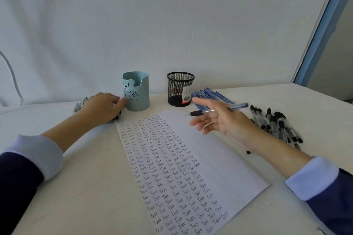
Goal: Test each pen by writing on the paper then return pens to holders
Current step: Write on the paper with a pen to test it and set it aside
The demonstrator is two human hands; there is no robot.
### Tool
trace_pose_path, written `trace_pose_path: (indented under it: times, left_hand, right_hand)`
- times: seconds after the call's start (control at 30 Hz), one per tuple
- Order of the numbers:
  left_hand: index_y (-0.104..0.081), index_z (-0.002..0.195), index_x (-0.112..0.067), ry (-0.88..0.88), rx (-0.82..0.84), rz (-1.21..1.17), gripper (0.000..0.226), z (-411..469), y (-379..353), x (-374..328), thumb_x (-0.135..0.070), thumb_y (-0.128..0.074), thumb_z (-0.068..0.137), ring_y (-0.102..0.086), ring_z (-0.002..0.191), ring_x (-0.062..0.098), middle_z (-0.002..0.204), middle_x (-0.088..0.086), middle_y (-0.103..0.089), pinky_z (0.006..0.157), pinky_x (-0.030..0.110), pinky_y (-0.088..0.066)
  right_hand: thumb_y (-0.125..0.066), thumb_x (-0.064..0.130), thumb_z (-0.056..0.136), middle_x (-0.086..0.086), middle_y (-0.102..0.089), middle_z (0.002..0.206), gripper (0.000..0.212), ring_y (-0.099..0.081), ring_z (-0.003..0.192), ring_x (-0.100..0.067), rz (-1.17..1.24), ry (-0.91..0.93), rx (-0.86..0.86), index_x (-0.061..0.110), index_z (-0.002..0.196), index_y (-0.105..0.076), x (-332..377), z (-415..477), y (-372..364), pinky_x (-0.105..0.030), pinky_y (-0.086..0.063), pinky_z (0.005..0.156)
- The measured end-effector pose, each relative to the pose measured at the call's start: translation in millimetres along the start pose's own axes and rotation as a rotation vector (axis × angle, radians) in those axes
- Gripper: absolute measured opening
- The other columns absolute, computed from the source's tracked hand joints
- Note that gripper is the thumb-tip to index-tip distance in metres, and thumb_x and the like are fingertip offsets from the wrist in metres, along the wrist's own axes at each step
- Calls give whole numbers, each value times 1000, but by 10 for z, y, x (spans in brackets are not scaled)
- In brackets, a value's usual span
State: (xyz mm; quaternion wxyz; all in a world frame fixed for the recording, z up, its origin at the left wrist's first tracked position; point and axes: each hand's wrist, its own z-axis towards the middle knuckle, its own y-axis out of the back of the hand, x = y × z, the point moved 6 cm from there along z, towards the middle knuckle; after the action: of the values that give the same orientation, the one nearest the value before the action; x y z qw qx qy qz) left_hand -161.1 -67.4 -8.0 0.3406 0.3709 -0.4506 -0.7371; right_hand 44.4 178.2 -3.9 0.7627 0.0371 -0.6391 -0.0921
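A white paper (219, 158) covered with rows of the handwritten word "Test" lies in the middle of the table. My right hand (227, 122) hovers over its top right corner and holds a black-tipped pen (200, 112) that points left, with the fingers spread and blurred by motion. My left hand (103, 107) rests on a pile of dark pens (80, 105) at the left, fingertips touching the blue bear pen holder (136, 91). A black mesh pen holder (179, 89) stands to its right; I see no pens sticking out of either holder.
Several blue pens (210, 94) lie fanned out right of the mesh holder. A heap of black-capped pens (277, 122) lies farther right. A small black piece (248, 152) sits at the paper's right edge. The wall is close behind; the table edge runs along the right.
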Motion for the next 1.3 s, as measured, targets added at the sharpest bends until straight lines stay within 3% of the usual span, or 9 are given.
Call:
trace_pose_path:
  times: [0.1, 0.23, 0.4, 0.53, 0.6, 0.67, 0.73, 0.83, 1.3]
  left_hand:
    - [-71, 107, -17, -38, -79, -20, 70, -45, 45, -55, -63, -22, 87, -59, 101, 28, 118, 8, -67, 90, 40, -44]
    - [-61, 94, -10, -168, -495, -213, 27, -150, 316, -259, -36, -53, 95, -56, 91, 24, 101, 5, -58, 76, 39, -47]
    - [-44, 83, -15, -290, -592, -354, 21, -362, 325, -587, -26, -60, 92, -42, 68, 12, 81, -4, -44, 58, 16, -33]
    - [-49, 85, -24, -537, -244, -445, 24, -524, 53, -1002, -46, -47, 91, -50, 75, 6, 81, -11, -50, 64, 12, -39]
    - [-59, 106, -31, -638, 17, -388, 33, -582, -153, -1151, -57, -43, 93, -52, 103, -5, 109, -14, -56, 84, 8, -38]
    - [-50, 130, -47, -639, 281, -350, 47, -626, -352, -1181, -68, -41, 90, -35, 131, -10, 144, -25, -38, 105, 12, -27]
    - [-31, 138, -61, -588, 429, -217, 57, -631, -504, -1124, -79, -35, 84, -16, 142, -6, 155, -30, -15, 116, 26, -17]
    - [-19, 141, -64, -544, 437, -82, 64, -592, -560, -1054, -84, -25, 81, -6, 145, -5, 156, -29, -10, 122, 36, -7]
    - [-21, 141, -63, -518, 420, -103, 72, -598, -539, -1033, -89, -19, 74, -5, 144, -9, 157, -29, -12, 122, 33, -7]
  right_hand:
    - [-52, 16, 99, -9, -75, 98, 21, -68, 82, -16, -51, -98, 105, 11, 112, -68, -111, -15, -87, -27, -54, 70]
    - [-75, 30, 74, 6, -62, 58, 24, -48, 54, -6, -149, -41, 153, 16, 65, -57, -84, -142, -242, -19, -39, 54]
    - [-65, 13, 92, -1, -37, 49, 46, -36, 45, -10, -234, -28, 144, 14, 55, -39, -149, -184, -305, -19, -31, 44]
    - [-62, 8, 93, -1, -39, 50, 44, -39, 45, -9, -254, -48, 139, 14, 56, -40, -189, -184, -295, -21, -35, 47]
    - [-62, 6, 93, 2, -39, 49, 42, -40, 46, -8, -262, -42, 150, 14, 58, -40, -209, -178, -295, -19, -37, 47]
    - [-63, 4, 92, 3, -38, 50, 42, -41, 47, -7, -261, -44, 153, 14, 58, -40, -214, -176, -297, -19, -40, 49]
    - [-63, 3, 92, 3, -38, 49, 42, -41, 47, -7, -268, -31, 134, 14, 58, -40, -176, -170, -286, -18, -40, 49]
    - [-61, 1, 91, -2, -38, 52, 44, -42, 46, -6, -279, 17, 84, 14, 56, -38, -85, -157, -252, -16, -39, 48]
    - [-63, -2, 86, 7, -40, 41, 45, -45, 53, -18, -268, -17, 57, 16, 53, -39, -187, -177, -359, -25, -41, 55]
